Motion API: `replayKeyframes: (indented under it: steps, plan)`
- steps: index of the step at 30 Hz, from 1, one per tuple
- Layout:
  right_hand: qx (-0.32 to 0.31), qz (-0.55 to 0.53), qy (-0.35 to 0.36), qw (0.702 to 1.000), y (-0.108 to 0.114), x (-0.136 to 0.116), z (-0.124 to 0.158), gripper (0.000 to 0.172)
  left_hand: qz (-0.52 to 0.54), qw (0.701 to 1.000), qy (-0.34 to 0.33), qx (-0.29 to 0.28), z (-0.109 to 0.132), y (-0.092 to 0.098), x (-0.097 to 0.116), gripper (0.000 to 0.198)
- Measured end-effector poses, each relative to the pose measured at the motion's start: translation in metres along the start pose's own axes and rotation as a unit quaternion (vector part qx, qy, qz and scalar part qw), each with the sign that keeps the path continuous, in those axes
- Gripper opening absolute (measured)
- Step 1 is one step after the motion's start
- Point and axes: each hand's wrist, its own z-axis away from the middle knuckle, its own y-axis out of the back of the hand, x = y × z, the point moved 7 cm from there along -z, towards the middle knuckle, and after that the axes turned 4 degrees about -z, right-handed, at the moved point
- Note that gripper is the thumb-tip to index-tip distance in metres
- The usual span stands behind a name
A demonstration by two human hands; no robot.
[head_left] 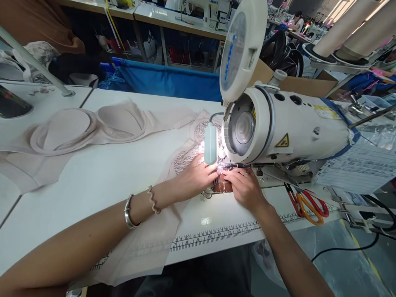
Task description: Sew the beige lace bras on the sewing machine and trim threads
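Head view, lace fabric (182, 160), under left hand (199, 175)

Sheer cloth (148, 247), openwork lace (183, 160), glossy desk (105, 177)
From where I stand, the bra (66, 128) looks smooth and matt, the sewing machine (300, 121) glossy, the bracelet (127, 213) shiny metal, the scissor handles (316, 222) plastic, the sheet (355, 165) paper.

On the table (123, 173), bra cups (66, 128) left of the sewing machine (291, 123), scissors (300, 202) and ruler markings (213, 238) before it.
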Motion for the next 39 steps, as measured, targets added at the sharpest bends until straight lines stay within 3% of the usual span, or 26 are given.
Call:
replayKeyframes:
  steps: [5, 12, 20, 23, 26, 28, 31, 33, 36, 39]
  plan:
    - [0.014, 0.003, 0.004, 1.0, -0.003, 0.002, 0.002, 0.035, 0.025, 0.999, 0.019, -0.029, 0.001, -0.003, -0.011, 0.047]
    - [0.02, -0.009, 0.0, 1.0, -0.006, 0.005, 0.007, 0.034, 0.076, 0.992, 0.087, -0.043, 0.006, -0.014, -0.033, 0.041]
    - [0.005, -0.023, -0.007, 1.0, -0.014, 0.011, 0.01, 0.037, 0.001, 0.967, 0.242, -0.081, 0.007, -0.021, -0.053, 0.033]
    - [-0.003, -0.018, 0.004, 1.0, -0.012, 0.008, 0.013, 0.034, -0.032, 0.949, 0.298, -0.099, 0.018, -0.013, -0.072, 0.034]
    - [-0.008, -0.006, 0.023, 1.0, -0.001, -0.001, 0.018, 0.031, -0.05, 0.933, 0.34, -0.106, 0.051, 0.01, -0.103, 0.061]
    - [-0.002, 0.006, 0.039, 0.999, 0.011, -0.009, 0.023, 0.029, -0.091, 0.897, 0.42, -0.103, 0.092, 0.038, -0.13, 0.074]
    - [0.002, 0.008, 0.058, 0.998, 0.026, -0.022, 0.031, 0.025, -0.198, 0.8, 0.556, -0.107, 0.171, 0.089, -0.16, 0.065]
    - [0.021, 0.001, 0.058, 0.998, 0.034, -0.029, 0.035, 0.024, -0.224, 0.772, 0.566, -0.184, 0.211, 0.106, -0.168, 0.046]
    - [0.041, -0.01, 0.05, 0.998, 0.038, -0.038, 0.037, 0.024, -0.21, 0.778, 0.548, -0.224, 0.24, 0.119, -0.173, 0.037]
    - [0.049, -0.028, 0.045, 0.997, 0.036, -0.047, 0.034, 0.027, -0.209, 0.797, 0.521, -0.223, 0.234, 0.124, -0.176, 0.028]
